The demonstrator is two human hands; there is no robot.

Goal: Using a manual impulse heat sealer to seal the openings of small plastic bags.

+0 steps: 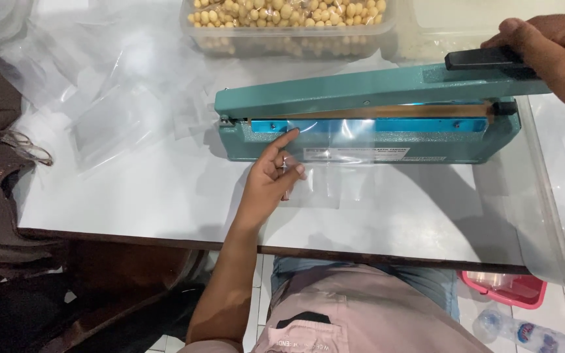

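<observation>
A teal heat sealer (361, 137) lies across the white table (132, 196), its arm raised a little. My right hand (557, 49) grips the black handle (485, 59) at the arm's right end. My left hand (273, 176) holds the left edge of a clear plastic bag (341, 163), forefinger pointing at the sealing bar. The bag's top lies between the sealer's jaws and the rest hangs down in front of its body.
A clear tub of pale round beans (289, 23) stands behind the sealer, another clear tub (465, 23) to its right. Loose clear bags (106, 98) lie at the left. A clear bin (557, 216) sits at the right edge. On the floor are a red container (505, 287) and a bottle (524, 333).
</observation>
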